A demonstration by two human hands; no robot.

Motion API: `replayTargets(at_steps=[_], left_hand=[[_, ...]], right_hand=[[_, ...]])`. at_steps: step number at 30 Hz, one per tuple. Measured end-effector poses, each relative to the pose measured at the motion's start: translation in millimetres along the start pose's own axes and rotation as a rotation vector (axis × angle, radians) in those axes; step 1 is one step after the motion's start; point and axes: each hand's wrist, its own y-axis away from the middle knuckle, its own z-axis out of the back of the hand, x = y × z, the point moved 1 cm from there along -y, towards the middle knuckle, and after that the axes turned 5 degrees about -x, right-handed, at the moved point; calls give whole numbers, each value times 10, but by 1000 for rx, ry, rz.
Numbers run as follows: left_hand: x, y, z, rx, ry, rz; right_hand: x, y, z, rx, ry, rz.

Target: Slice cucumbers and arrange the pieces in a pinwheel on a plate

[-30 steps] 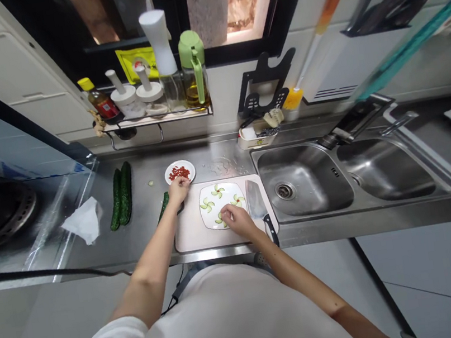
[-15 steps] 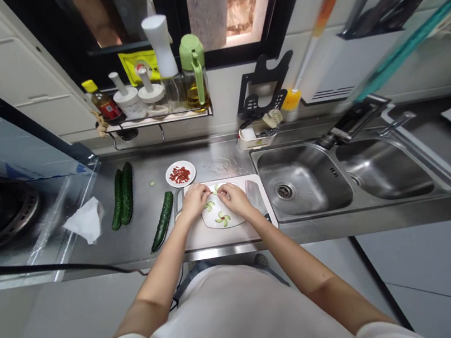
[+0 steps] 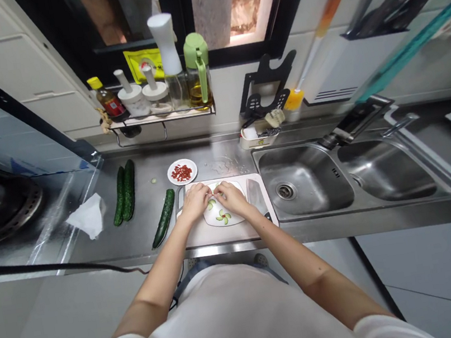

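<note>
My left hand (image 3: 196, 201) and my right hand (image 3: 231, 197) meet over the far half of a white plate (image 3: 212, 221), their fingertips pinched and almost touching. Whatever they hold is too small to make out. On the plate, curved green cucumber slices (image 3: 223, 217) form a pinwheel with a red bit at its centre, and more slices lie partly under my fingers. Beneath the plate is a pale cutting board (image 3: 202, 239); a knife blade (image 3: 255, 194) rests along its right side. Just beyond my left hand stands a small white dish (image 3: 172, 181) of chopped red pieces (image 3: 181, 173).
One cucumber (image 3: 163, 219) lies left of the board, with two more cucumbers (image 3: 124, 193) farther left beside a crumpled white tissue (image 3: 88, 216). A double sink (image 3: 307, 179) is at the right. Bottles and jars line a wall rack (image 3: 158, 117).
My fingertips have drawn closer together, with the right hand shifted slightly left relative to the plate. The whole view has moved a little; the cucumbers and dish stay where they were.
</note>
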Motion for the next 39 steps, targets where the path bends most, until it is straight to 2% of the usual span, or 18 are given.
replayTargets(at_steps=[13, 21, 28, 39], left_hand=[[144, 68, -91, -8, 56, 62], [307, 145, -227, -65, 51, 246], [306, 190, -390, -42, 51, 339], [285, 155, -522, -12, 27, 365]], right_hand=[[66, -75, -106, 76, -8, -1], [-64, -43, -336, 157, 82, -28], [-121, -45, -484, 213, 197, 6], [-108, -61, -528, 240, 239, -12]])
